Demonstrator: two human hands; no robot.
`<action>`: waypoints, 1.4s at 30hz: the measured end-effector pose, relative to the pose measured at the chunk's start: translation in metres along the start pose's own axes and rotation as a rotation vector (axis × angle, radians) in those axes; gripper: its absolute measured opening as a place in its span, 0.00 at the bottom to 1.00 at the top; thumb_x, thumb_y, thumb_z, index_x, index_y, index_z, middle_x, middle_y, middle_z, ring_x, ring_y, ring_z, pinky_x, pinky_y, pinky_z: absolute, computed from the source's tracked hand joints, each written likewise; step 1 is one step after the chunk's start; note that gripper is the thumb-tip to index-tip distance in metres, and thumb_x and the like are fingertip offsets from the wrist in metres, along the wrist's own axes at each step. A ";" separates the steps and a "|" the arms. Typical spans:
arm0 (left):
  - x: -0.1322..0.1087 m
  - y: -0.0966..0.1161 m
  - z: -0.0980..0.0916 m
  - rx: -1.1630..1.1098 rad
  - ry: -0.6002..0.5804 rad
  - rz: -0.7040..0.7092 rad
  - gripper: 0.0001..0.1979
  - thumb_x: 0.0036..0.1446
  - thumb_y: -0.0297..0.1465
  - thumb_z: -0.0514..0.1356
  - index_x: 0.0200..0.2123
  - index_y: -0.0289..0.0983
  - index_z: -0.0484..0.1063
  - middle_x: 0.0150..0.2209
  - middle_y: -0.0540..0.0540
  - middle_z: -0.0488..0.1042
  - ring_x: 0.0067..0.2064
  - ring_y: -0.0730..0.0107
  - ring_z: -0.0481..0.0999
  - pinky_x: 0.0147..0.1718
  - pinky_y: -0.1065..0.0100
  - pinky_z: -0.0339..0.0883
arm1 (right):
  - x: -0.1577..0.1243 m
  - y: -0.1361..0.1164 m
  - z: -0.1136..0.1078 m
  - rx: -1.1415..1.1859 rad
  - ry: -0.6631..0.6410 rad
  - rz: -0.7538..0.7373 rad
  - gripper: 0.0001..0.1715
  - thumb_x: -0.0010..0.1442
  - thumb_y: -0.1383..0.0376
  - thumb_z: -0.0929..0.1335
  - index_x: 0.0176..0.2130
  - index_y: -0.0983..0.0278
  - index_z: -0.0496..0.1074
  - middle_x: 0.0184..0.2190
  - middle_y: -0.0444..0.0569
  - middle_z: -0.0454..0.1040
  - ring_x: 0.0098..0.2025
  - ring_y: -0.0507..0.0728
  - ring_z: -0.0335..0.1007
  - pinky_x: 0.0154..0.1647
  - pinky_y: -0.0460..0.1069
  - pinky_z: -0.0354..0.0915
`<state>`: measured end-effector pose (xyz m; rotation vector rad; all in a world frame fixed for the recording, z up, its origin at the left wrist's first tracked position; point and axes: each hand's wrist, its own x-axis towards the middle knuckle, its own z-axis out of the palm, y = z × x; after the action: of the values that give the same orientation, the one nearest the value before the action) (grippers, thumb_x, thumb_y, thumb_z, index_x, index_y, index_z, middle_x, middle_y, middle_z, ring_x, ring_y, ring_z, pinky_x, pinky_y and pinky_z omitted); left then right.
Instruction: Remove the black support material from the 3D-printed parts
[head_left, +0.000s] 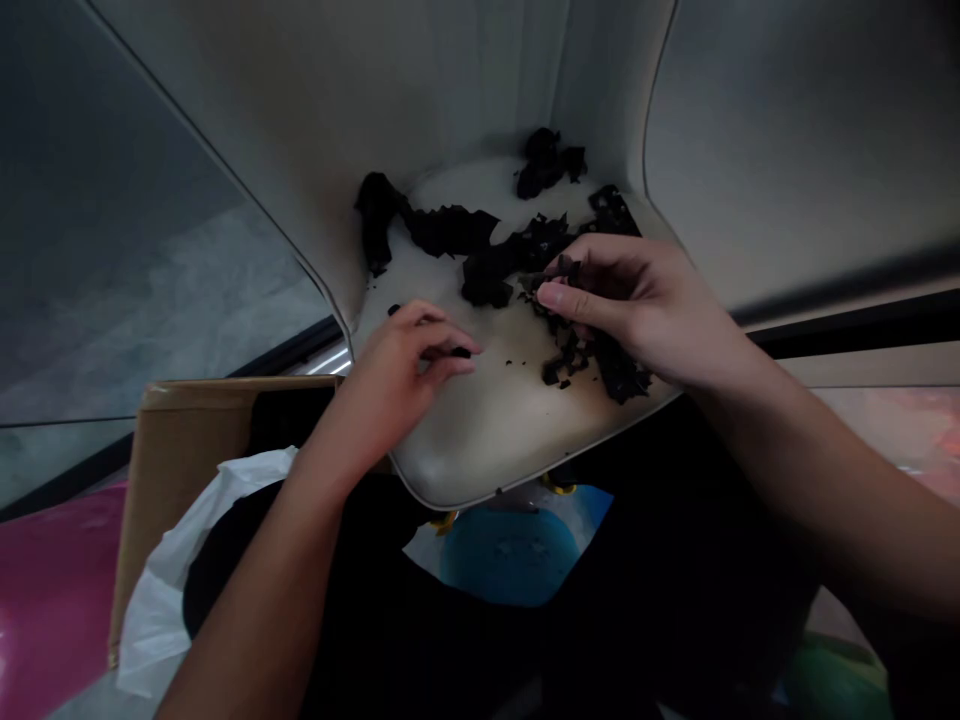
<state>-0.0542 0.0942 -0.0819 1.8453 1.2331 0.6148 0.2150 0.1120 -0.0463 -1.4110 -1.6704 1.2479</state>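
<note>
A cream-coloured moulded chair seat (495, 430) fills the middle of the view, strewn with black torn scraps (480, 245). My left hand (405, 365) rests on the seat's left side, fingers pinched on a small black scrap (450, 352). My right hand (637, 305) lies over a heap of scraps at the right, fingers and thumb closed on a bunch of black pieces (559, 275). More dark scraps (547, 165) lie at the back of the seat by the backrest.
Below the seat sits a cardboard box (180, 450) lined with a white plastic bag (172, 580). A blue round container (510, 555) shows under the seat's front edge. A pink surface (52, 590) lies at the lower left. Dark clothing fills the bottom.
</note>
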 end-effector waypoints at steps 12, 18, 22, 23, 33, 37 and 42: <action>0.006 -0.023 0.008 0.099 0.190 -0.086 0.16 0.56 0.20 0.73 0.43 0.41 0.76 0.45 0.48 0.80 0.40 0.62 0.80 0.45 0.58 0.75 | 0.007 0.016 0.002 0.151 -0.228 0.109 0.10 0.64 0.57 0.80 0.38 0.59 0.81 0.49 0.51 0.86 0.53 0.66 0.79 0.50 0.58 0.74; 0.005 -0.028 -0.010 0.205 0.391 -0.028 0.10 0.71 0.25 0.58 0.46 0.44 0.76 0.50 0.43 0.78 0.51 0.54 0.79 0.56 0.51 0.72 | 0.006 0.015 -0.002 0.173 -0.212 0.117 0.09 0.62 0.59 0.81 0.38 0.58 0.81 0.51 0.51 0.86 0.57 0.68 0.79 0.52 0.60 0.77; 0.008 -0.047 -0.019 0.282 0.324 -0.115 0.13 0.67 0.28 0.65 0.53 0.43 0.79 0.56 0.41 0.75 0.58 0.47 0.76 0.62 0.47 0.67 | 0.006 0.017 -0.002 0.101 -0.230 0.096 0.10 0.63 0.56 0.81 0.39 0.58 0.82 0.46 0.52 0.85 0.49 0.66 0.79 0.46 0.57 0.74; 0.010 -0.050 -0.018 0.278 0.300 -0.127 0.13 0.65 0.27 0.68 0.52 0.43 0.80 0.54 0.42 0.76 0.55 0.49 0.77 0.60 0.48 0.68 | 0.007 0.018 -0.002 0.079 -0.239 0.086 0.11 0.64 0.55 0.80 0.39 0.58 0.83 0.44 0.51 0.85 0.47 0.65 0.79 0.45 0.57 0.73; 0.022 -0.040 -0.002 0.211 0.099 0.037 0.10 0.70 0.28 0.60 0.45 0.42 0.82 0.48 0.43 0.83 0.52 0.54 0.81 0.56 0.54 0.72 | 0.005 0.015 -0.002 0.005 -0.297 0.046 0.09 0.69 0.56 0.76 0.42 0.59 0.83 0.43 0.50 0.86 0.46 0.65 0.80 0.45 0.57 0.71; 0.017 -0.037 -0.003 0.267 -0.028 0.054 0.09 0.66 0.30 0.65 0.48 0.41 0.82 0.51 0.41 0.81 0.51 0.52 0.81 0.54 0.53 0.75 | 0.004 0.017 -0.004 -0.022 -0.290 0.050 0.08 0.68 0.56 0.77 0.42 0.58 0.84 0.40 0.49 0.85 0.44 0.63 0.79 0.43 0.56 0.70; 0.009 -0.033 0.001 0.227 -0.135 0.077 0.11 0.64 0.30 0.67 0.50 0.42 0.81 0.51 0.42 0.82 0.51 0.50 0.82 0.58 0.50 0.76 | 0.004 0.022 -0.004 0.038 -0.277 0.071 0.10 0.65 0.57 0.80 0.45 0.57 0.85 0.41 0.49 0.85 0.45 0.65 0.80 0.45 0.58 0.74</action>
<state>-0.0674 0.1082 -0.1104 2.0942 1.1859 0.3968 0.2266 0.1164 -0.0658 -1.3325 -1.7783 1.5658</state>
